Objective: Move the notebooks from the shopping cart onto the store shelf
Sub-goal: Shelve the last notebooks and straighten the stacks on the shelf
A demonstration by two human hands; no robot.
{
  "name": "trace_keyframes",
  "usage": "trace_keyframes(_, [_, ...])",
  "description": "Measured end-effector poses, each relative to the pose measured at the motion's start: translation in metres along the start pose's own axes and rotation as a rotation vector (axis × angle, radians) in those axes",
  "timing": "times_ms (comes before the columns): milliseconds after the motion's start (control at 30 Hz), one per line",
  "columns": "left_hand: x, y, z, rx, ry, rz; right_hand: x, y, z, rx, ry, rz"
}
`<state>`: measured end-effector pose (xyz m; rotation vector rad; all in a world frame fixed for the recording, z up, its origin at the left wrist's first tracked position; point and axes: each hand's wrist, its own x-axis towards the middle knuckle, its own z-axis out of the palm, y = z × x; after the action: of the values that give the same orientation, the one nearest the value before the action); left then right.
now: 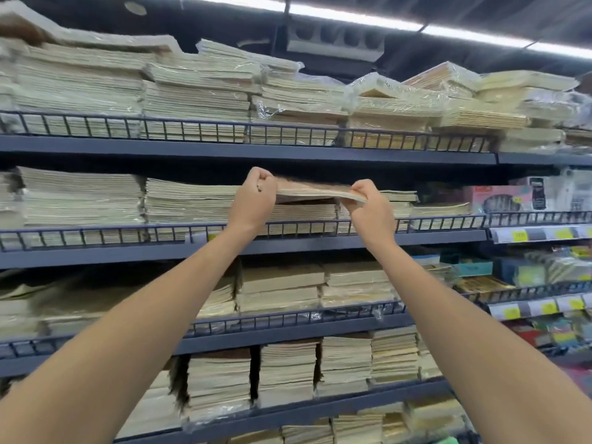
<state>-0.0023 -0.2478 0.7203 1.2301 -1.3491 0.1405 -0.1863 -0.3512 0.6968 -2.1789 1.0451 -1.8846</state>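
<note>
Both arms are raised and reach toward the far shelving. A thin bundle of notebooks (315, 191) is held flat between the two hands, at the level of the second shelf (432, 239) from the top. The left hand (256, 195) has its fingers curled round the bundle's left end, and the right hand (368, 205) pinches the right end, thumb on the near edge. The bundle sits just above a lower stack (304, 216) on that shelf; whether it touches the stack cannot be told. It lies beyond the wire rail (96, 233) along the shelf front, in the dark gap under the top shelf board (224, 152). Taller stacks flank the gap to the left (192, 200), and a shorter one lies to the right (442, 211). On the top shelf are plastic-wrapped packs (198, 91) piled high. To the far right are a pink box (499, 198) and yellow price tags (519, 236). On the shelves below are more cream-edged stacks (285, 370), some lying flat and some standing on edge.
</note>
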Motion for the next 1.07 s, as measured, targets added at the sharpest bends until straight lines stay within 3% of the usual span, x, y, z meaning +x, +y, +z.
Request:
trace_keyframes(167, [0.021,-0.009,0.011,0.171,0.079,0.052,0.025,0.001,0.031,-0.207,0.102,-0.022])
trace_keyframes(367, [0.055,-0.039,0.014,0.276,0.098,0.059,0.045,0.004,0.071,-0.168,0.144,0.013])
trace_keyframes(500, [0.057,-0.051,0.030,0.660,0.174,0.146,0.042,0.016,0.087,-0.093,0.037,0.127])
trace_keyframes(634, [0.046,-0.069,0.036,0.969,0.291,0.254,0.030,0.025,0.089,-0.088,-0.067,0.111])
trace_keyframes(834, [0.037,-0.085,0.026,0.960,0.204,0.390,0.025,0.020,0.087,0.138,-0.008,0.132])
trace_keyframes(1067, [0.050,-0.076,0.019,1.127,0.221,0.388,0.036,0.004,0.093,0.109,0.043,0.064])
